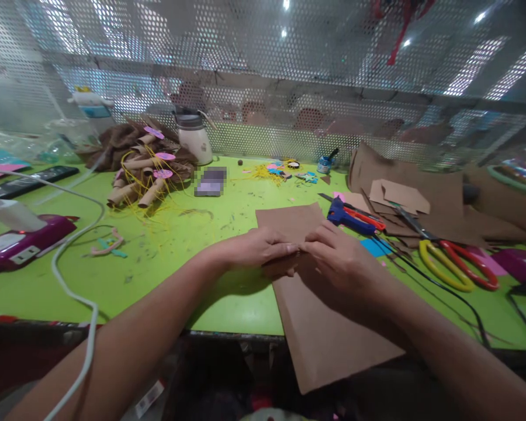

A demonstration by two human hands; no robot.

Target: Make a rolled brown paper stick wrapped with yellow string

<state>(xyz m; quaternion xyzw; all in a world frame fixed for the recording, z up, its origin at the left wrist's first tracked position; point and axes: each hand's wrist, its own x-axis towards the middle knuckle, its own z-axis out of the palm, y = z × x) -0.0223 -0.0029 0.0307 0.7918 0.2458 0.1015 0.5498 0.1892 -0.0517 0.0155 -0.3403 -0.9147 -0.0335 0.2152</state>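
My left hand (265,248) and my right hand (339,254) meet in the middle, fingertips nearly touching. Both are closed in a pinch. Under the left thumb shows a small brown piece (276,268), like paper or thin card; the fingers hide most of it. What the right fingertips pinch is too small to make out. Beneath the hands lies a long sheet of brown paper (333,339), its near end sticking out past the table's front edge. A blue glue gun (348,217) rests just beyond my right hand.
Large scissors with yellow and red handles (458,266) lie at right, before stacked brown paper (433,181). Brown paper tubes with yellow strings (151,175) are piled at left. A white cable (81,298) crosses from a purple power strip (30,240). A jug (194,137) stands behind.
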